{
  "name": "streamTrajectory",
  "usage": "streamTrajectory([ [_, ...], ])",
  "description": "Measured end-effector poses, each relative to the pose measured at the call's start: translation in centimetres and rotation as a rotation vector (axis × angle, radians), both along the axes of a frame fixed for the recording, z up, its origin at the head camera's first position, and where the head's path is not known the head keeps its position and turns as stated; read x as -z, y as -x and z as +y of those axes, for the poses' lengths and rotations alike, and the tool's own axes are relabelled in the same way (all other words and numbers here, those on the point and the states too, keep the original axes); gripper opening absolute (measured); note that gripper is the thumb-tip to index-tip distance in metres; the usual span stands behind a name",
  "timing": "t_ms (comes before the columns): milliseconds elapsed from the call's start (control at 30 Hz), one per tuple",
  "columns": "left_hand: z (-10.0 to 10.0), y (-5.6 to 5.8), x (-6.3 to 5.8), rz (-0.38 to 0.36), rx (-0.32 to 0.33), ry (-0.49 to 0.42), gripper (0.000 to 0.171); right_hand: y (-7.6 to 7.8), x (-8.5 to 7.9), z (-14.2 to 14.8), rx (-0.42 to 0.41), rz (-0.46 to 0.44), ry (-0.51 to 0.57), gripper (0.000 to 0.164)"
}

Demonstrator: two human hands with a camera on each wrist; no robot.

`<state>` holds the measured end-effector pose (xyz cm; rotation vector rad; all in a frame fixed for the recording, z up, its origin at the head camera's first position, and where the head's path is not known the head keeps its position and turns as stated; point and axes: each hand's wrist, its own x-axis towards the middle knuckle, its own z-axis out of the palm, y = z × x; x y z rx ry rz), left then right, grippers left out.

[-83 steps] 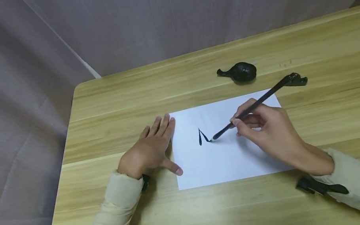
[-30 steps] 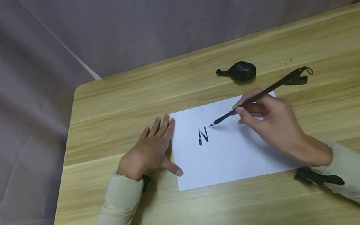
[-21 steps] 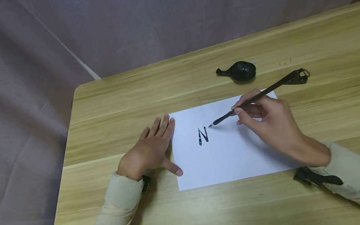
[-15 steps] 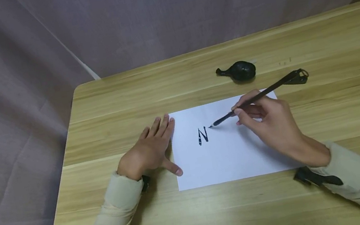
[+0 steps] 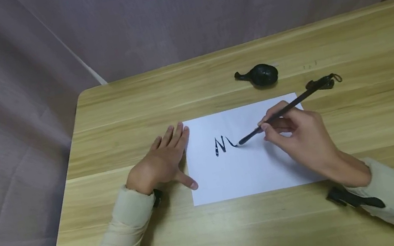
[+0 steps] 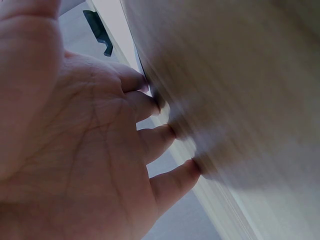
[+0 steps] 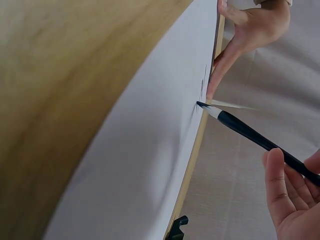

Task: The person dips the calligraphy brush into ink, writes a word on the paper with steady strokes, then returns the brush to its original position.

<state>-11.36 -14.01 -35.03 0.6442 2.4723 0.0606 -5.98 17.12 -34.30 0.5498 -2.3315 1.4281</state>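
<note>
A dark calligraphy brush (image 5: 278,114) slants over the white paper (image 5: 231,183), pinched between the thumb and fingers of my right hand (image 5: 302,137). Its inked tip meets the sheet at the lower end of a curved black stroke (image 5: 231,141). To the left of that stroke is a black letter N (image 5: 220,146). My left hand (image 5: 160,162) lies with spread, straight fingers at the paper's left edge, fingertips and thumb touching it. In the right wrist view the brush (image 7: 245,129) shows a pale band above its black tip.
Behind the paper, a black gourd-shaped object (image 5: 263,75) lies on the wooden table (image 5: 161,98). A grey curtain (image 5: 182,15) hangs beyond the table's back edge and down its left side.
Since the N's last stroke, the brush has shifted right and then drawn a short curved stroke downward beside it. My left hand has stayed at the paper's edge.
</note>
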Motion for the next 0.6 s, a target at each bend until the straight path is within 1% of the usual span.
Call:
streamTrajectory([
  [167,0.02,0.11,0.06,0.008,0.000,0.003,0.150,-0.32,-0.22,0.10,-0.001,-0.006,0.006,0.019],
  [600,0.07,0.11,0.10,0.002,0.000,0.006,0.150,-0.38,-0.49,0.26,0.003,-0.016,-0.003,0.019],
])
